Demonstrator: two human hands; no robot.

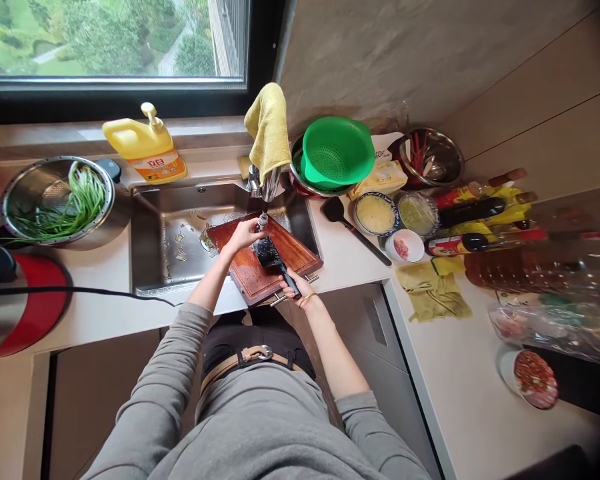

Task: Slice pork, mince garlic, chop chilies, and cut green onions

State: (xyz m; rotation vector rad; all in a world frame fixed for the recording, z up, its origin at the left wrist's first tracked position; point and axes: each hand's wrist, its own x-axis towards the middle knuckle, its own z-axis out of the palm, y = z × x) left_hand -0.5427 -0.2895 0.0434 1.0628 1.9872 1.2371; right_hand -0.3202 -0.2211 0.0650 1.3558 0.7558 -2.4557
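My right hand (300, 288) is wrapped round the black handle of a broad, dark-bladed cleaver (267, 253). The wet blade points away from me, under the faucet nozzle (263, 220). My left hand (247, 234) has its fingers closed at that nozzle, just above the far end of the blade. Below both hands a wooden cutting board (247, 270) with metal handles lies slantwise across the sink (180, 220), overhanging its front edge. A yellow cloth (270, 133) hangs over the faucet's top. Scraps of peel lie on the sink floor.
Left of the sink are a steel pot (55, 233) with green stalks, a yellow detergent bottle (147, 150) and a red appliance (35, 300) with a cord. On the right are a green colander (337, 153), a black spatula (355, 230), small bowls (377, 213) and several bottles (457, 245).
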